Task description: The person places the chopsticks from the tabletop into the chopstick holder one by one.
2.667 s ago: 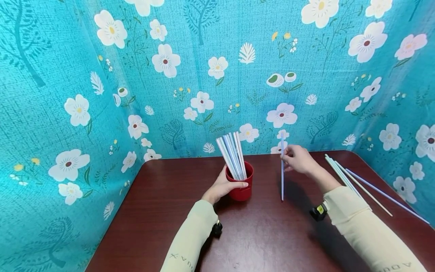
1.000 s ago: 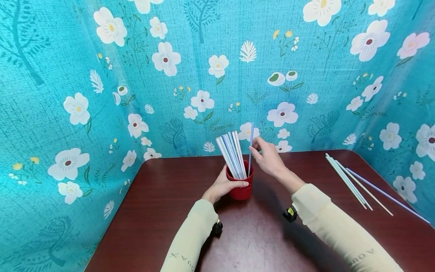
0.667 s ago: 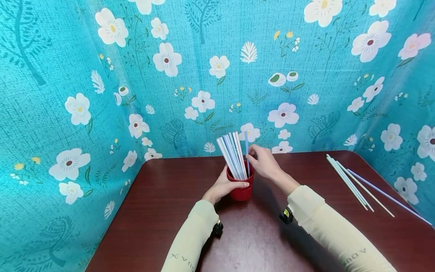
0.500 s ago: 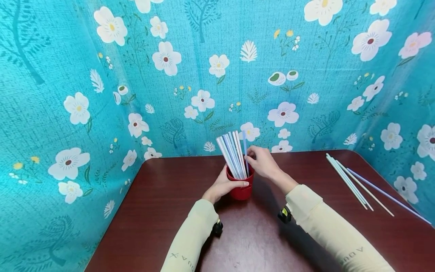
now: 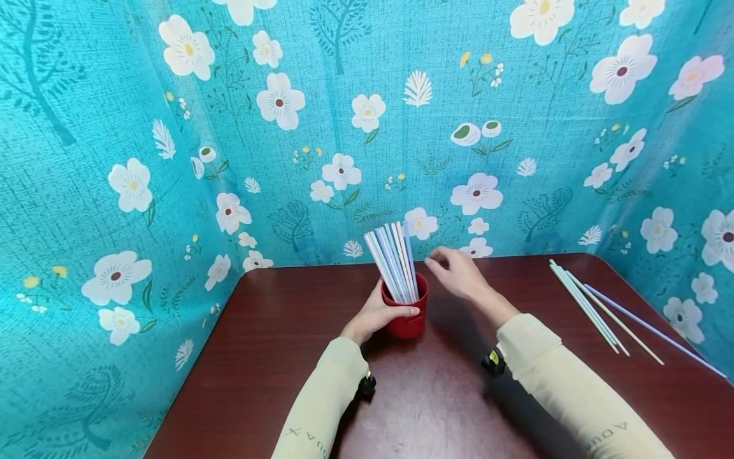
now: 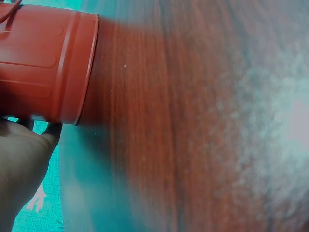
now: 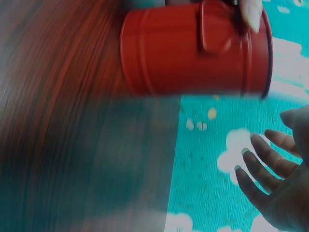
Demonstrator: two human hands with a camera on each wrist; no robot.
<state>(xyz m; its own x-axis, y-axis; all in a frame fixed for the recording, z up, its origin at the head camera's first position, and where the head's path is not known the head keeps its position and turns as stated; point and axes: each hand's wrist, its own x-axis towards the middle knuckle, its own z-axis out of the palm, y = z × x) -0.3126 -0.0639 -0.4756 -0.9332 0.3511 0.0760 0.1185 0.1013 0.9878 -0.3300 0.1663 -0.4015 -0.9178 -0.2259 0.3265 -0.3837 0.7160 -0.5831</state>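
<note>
A red metal cup [image 5: 406, 326] with a side handle stands on the table and holds a bundle of white and blue straws [image 5: 392, 264], all leaning left. My left hand [image 5: 375, 313] grips the cup from its left side, thumb across the front near the rim. In the left wrist view that hand is mostly hidden behind the cup [image 6: 43, 63]. To the right of the cup, my right hand [image 5: 457, 273] hovers apart from it with nothing in its grasp. Its fingers [image 7: 265, 164] are loosely bent in the right wrist view, below the cup [image 7: 193, 50].
Several loose straws [image 5: 596, 312], pale green, cream and blue, lie at the right side of the dark wooden table [image 5: 275, 357]. A turquoise flowered cloth [image 5: 321, 127] hangs behind the table's back edge and along both sides.
The right hand carried a blue straw left into the cup and let it go; the straw now leans against the others. That hand has drawn back right. My left hand stayed put.
</note>
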